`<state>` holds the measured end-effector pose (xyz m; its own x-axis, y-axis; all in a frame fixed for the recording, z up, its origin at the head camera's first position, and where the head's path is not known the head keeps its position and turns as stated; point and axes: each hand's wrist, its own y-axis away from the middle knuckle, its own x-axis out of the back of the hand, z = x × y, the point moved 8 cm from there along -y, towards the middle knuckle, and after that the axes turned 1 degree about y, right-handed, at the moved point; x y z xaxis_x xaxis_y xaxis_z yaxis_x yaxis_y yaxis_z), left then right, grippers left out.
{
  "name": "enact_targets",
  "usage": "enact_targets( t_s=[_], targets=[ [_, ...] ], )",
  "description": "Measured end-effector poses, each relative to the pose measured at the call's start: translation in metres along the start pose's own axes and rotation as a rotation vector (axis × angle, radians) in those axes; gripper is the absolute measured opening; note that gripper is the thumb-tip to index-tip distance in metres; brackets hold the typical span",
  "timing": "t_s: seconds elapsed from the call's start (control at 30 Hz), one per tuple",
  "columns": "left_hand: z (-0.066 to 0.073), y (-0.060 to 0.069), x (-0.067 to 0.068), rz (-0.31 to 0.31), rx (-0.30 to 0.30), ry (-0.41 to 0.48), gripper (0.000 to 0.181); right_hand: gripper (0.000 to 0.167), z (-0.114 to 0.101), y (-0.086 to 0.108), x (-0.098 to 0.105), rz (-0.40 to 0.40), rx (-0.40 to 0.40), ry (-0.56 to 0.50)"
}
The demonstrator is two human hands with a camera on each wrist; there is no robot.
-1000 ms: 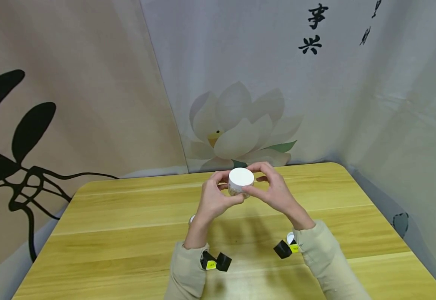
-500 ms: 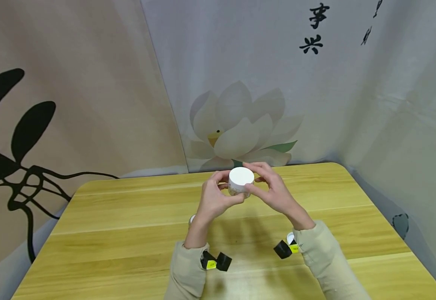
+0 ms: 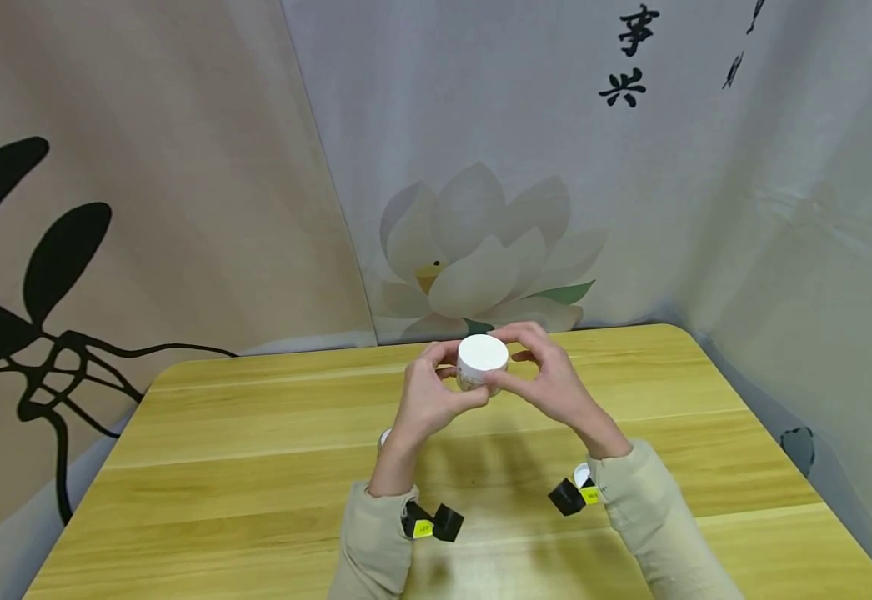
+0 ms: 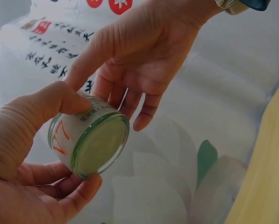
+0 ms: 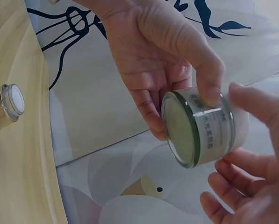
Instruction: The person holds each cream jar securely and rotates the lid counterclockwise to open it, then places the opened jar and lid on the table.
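Above the table, both hands hold a glass jar with a white lid (image 3: 483,353). My left hand (image 3: 427,396) grips the glass body (image 4: 67,135), thumb on the printed label and fingers around the far side. My right hand (image 3: 548,383) pinches the rim of the lid between thumb and fingers. In the left wrist view the jar's pale green base (image 4: 101,148) faces the camera, and orange "V7" lettering shows on the label. The right wrist view shows the lid end (image 5: 239,123) between the right thumb and fingers, partly hidden.
A gold container with a white top (image 5: 8,105) stands on the wooden table (image 3: 256,433), mostly hidden behind the left forearm in the head view. A small white round thing (image 3: 582,475) shows beside the right cuff. A printed curtain (image 3: 496,167) hangs behind the table.
The right thumb and fingers shifted slightly around the lid's rim, then came back to about where they were a second ago. The left hand and the jar have stayed in place.
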<state>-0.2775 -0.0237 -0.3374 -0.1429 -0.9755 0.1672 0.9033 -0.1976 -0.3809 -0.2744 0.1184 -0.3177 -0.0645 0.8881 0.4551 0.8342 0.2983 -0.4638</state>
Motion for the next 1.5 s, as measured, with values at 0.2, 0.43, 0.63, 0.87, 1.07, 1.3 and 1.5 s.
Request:
enact_targets(
  t_s=[0.2,0.43,0.63,0.87,1.07,1.3,1.5],
  targets=[
    [0.0013,-0.0006,0.0003,0.004,-0.021,-0.019,0.049,0.052,-0.0026,0.0015,-0.0009,-0.036,0.018,0.018],
    [0.0025,-0.0004,0.0002,0.009,-0.023,-0.003,0.049,0.047,-0.0003,0.0011,-0.0002,-0.001,-0.025,0.013],
    [0.003,-0.0004,0.0,0.006,-0.015,0.004,0.05,0.041,-0.0027,0.0009,0.0002,-0.008,0.005,0.008],
    [0.0019,-0.0001,-0.0004,-0.003,-0.018,-0.005,0.049,0.049,-0.0024,0.0029,-0.0014,-0.041,0.032,0.009],
    [0.0037,0.0001,-0.0006,-0.003,-0.023,0.002,0.049,0.047,-0.0003,0.0019,-0.0013,-0.01,0.003,0.019],
    [0.0024,0.0005,-0.0004,-0.006,-0.019,0.0,0.05,0.041,-0.002,0.0009,0.0001,-0.006,0.008,0.021],
    [0.0022,0.0004,0.0,-0.005,-0.025,-0.007,0.049,0.051,-0.0025,0.0022,-0.0013,-0.035,0.032,0.023]
  ],
)
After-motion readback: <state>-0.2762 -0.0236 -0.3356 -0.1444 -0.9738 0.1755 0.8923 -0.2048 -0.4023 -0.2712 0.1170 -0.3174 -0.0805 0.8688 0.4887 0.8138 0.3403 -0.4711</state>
